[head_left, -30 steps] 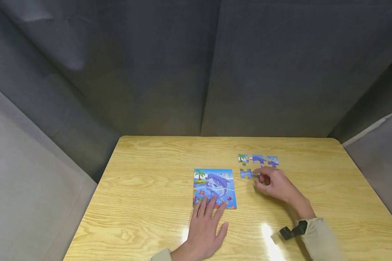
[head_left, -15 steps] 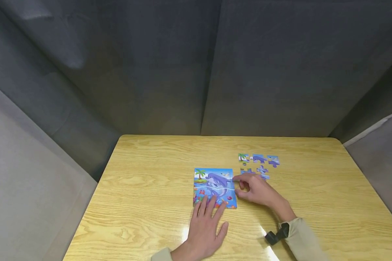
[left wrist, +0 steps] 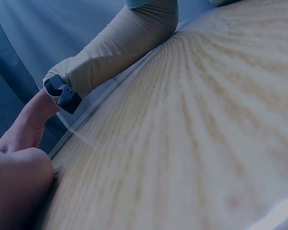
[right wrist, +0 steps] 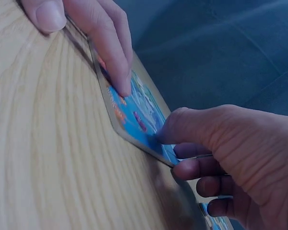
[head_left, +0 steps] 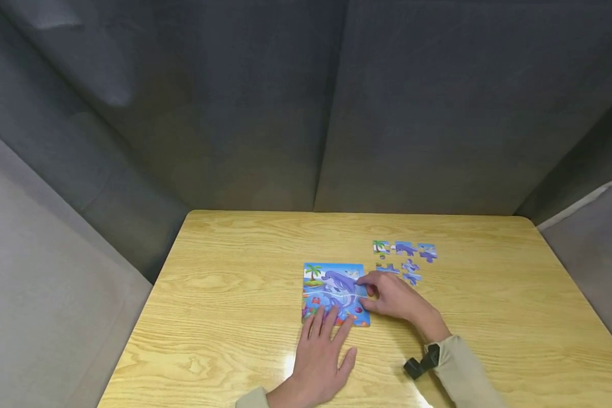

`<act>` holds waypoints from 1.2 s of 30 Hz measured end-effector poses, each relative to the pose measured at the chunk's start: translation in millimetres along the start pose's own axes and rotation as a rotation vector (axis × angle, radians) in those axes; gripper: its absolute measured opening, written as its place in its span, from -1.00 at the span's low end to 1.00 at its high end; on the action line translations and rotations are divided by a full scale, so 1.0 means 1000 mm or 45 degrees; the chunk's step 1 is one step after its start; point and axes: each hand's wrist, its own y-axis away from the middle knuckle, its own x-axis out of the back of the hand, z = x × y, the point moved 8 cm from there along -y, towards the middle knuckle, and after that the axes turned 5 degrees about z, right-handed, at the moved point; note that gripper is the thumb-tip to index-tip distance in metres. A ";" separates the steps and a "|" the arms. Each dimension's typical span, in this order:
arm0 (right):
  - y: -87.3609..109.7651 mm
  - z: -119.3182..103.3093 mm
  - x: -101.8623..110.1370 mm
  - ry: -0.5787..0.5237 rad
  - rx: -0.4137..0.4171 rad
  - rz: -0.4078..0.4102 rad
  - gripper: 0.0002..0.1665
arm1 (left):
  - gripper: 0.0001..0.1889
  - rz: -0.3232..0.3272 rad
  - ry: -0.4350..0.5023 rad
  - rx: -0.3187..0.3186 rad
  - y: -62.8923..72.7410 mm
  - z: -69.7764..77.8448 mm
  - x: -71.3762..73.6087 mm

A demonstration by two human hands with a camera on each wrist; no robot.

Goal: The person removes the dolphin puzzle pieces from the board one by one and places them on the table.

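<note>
A blue dolphin puzzle (head_left: 334, 290) lies flat on the wooden table (head_left: 224, 294). My left hand (head_left: 326, 331) lies flat, its straight fingers pressing the puzzle's near edge. My right hand (head_left: 365, 288) is at the puzzle's right edge with curled fingers. In the right wrist view its index fingertip (right wrist: 164, 135) sits on top of the puzzle (right wrist: 139, 112) while the other fingers curl against the edge, pinching it. The left hand's fingers (right wrist: 110, 52) show there on the far corner. Several loose puzzle pieces (head_left: 405, 249) lie behind and to the right of the right hand.
Grey fabric walls (head_left: 306, 113) close in the table on three sides. A bright glare patch sits near the table's front edge. The left wrist view shows my left palm (left wrist: 14, 187), the tabletop (left wrist: 192, 134) and the right forearm's beige sleeve (left wrist: 120, 48) with a black strap.
My right hand has left the loose pieces and moved left and nearer, onto the puzzle's right edge. The left hand has stayed put on the puzzle.
</note>
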 end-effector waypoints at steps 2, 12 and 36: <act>-0.002 -0.001 0.000 -0.009 0.000 -0.012 -0.57 | -0.35 -0.013 0.005 0.006 0.000 -0.001 -0.001; -0.004 0.000 -0.005 -0.136 -0.076 -0.103 -0.54 | -0.35 0.023 -0.050 0.009 0.001 -0.001 0.001; -0.007 -0.003 -0.009 -0.339 -0.135 -0.041 -0.55 | -0.35 0.017 -0.057 0.020 0.000 -0.001 0.002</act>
